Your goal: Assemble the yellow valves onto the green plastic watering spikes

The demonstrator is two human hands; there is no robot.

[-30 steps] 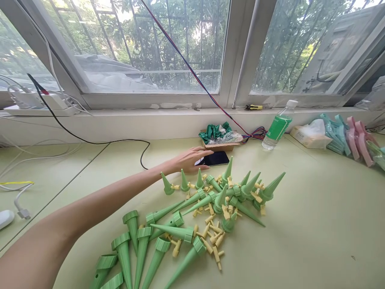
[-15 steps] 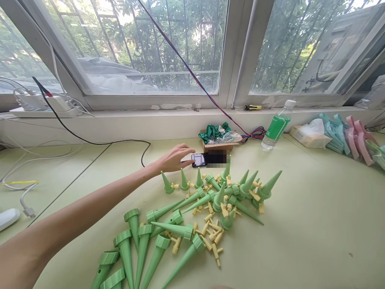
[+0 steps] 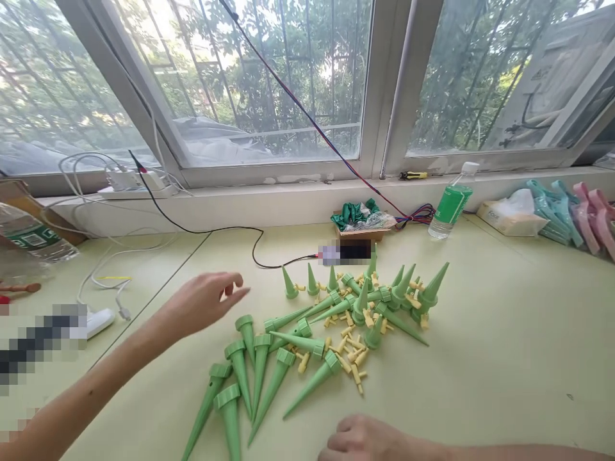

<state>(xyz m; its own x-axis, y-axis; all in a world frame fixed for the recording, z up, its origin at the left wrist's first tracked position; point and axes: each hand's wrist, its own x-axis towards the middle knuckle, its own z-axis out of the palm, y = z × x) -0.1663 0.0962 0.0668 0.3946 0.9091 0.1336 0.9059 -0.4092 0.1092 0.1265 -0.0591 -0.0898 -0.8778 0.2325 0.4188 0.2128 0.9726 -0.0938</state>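
Note:
My left hand (image 3: 209, 301) hovers over the table, left of the green plastic watering spikes (image 3: 307, 349). Its fingers are bent, the thumb stretches out apart from them, and nothing is held. At the bottom edge, my right hand (image 3: 362, 438) lies with curled fingers below the pile; whatever the fingers may hold is hidden. Several spikes lie on their sides, while others stand point up, some with small yellow valve fittings (image 3: 355, 374) attached or beside them. Behind the pile is a phone, partly blurred out, with a black cable (image 3: 262, 246) running to it.
A small cardboard box (image 3: 362, 234) holding green and clear plastic stands at the back. A water bottle (image 3: 450, 202), a tissue box (image 3: 512, 214) and blue and pink clips (image 3: 557, 214) are to its right. White cables and a power strip (image 3: 139, 192) are at left.
My left hand has drawn back from the phone toward the left and nearer. My right hand has come into view at the bottom. The camera has turned left.

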